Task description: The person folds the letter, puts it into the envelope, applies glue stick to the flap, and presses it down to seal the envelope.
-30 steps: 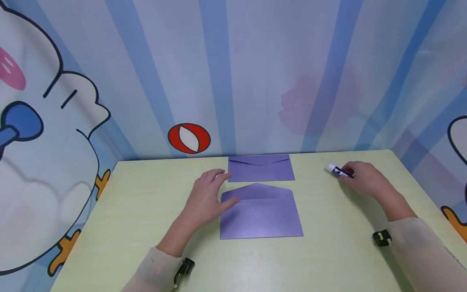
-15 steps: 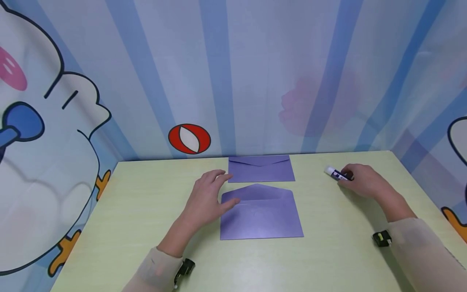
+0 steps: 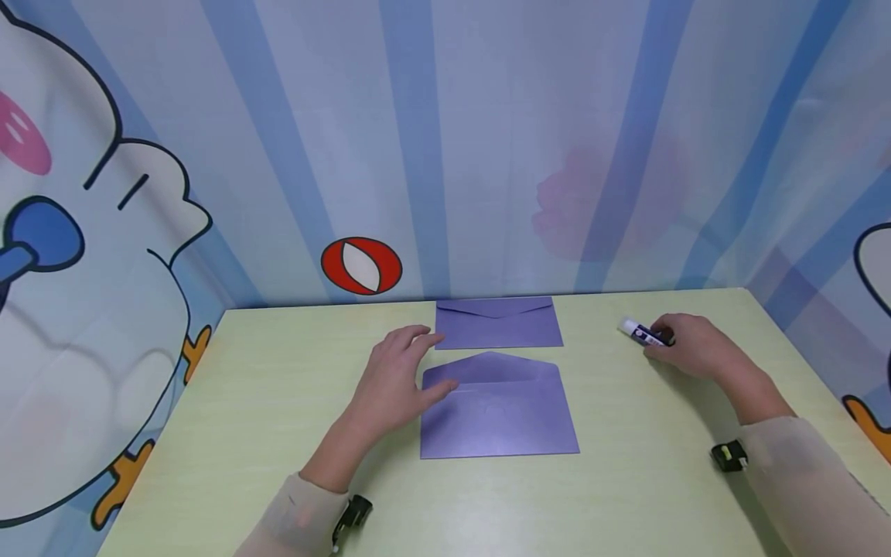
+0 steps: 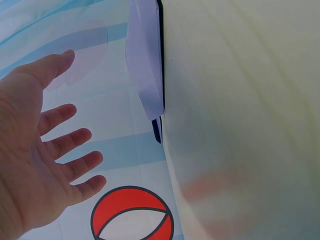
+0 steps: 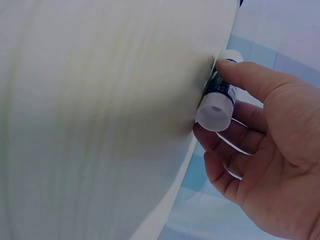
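Note:
My right hand point(image 3: 696, 346) pinches a glue stick point(image 3: 642, 331) between thumb and fingers at the right of the table. The stick has white ends and a dark label; in the right wrist view, the glue stick point(image 5: 215, 111) lies at the tabletop with its hollow end facing the camera. Over the left edge of an opened purple envelope point(image 3: 501, 418), my left hand point(image 3: 393, 379) hovers with spread, relaxed fingers and holds nothing. Behind lies a second purple envelope point(image 3: 497, 329), its flap folded down. The left wrist view shows the left hand point(image 4: 45, 145) apart from the tabletop.
Both envelopes lie on a pale yellow table point(image 3: 278, 433). A blue striped curtain point(image 3: 473, 155) with cartoon prints stands along the table's back edge and sides. Small black devices are clipped at both sleeve cuffs.
The glue stick and right hand have shifted very slightly, with the stick's capped end a little farther left. My left hand and both envelopes stay in place.

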The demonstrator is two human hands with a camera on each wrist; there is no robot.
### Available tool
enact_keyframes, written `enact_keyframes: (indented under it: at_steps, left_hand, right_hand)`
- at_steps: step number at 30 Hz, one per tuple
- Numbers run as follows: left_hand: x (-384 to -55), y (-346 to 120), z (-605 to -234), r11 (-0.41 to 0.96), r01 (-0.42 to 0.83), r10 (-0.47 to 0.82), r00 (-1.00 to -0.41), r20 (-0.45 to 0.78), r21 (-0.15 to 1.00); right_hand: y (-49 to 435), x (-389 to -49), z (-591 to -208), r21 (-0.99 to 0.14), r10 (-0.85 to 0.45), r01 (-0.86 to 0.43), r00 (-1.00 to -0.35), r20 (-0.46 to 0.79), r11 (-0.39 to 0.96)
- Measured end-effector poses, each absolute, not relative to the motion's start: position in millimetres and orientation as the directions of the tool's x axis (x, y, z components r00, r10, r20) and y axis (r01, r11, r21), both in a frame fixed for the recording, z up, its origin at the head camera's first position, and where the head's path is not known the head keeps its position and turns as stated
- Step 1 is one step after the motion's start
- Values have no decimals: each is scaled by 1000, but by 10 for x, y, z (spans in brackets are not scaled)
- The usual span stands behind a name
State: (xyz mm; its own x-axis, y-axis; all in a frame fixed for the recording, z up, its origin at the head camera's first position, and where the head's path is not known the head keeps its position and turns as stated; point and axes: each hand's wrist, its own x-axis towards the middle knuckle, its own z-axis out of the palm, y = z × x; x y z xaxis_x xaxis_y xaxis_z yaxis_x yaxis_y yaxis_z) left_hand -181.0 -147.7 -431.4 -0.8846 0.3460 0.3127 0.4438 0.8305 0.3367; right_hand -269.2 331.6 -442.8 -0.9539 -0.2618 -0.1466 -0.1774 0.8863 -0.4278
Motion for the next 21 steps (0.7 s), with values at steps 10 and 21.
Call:
enact_keyframes:
  at_steps: [10, 21]
  left_hand:
    - [-1811, -1475, -4319, 825, 450, 347, -881, 322, 342]
    - [-1814, -1478, -4306, 832, 436, 345, -891, 294, 343]
  right_hand:
    - [3326, -2694, -4422, -435, -270, -183, -952, -146, 882]
    - [3276, -2669, -4337, -398, -261, -200, -959, -107, 895]
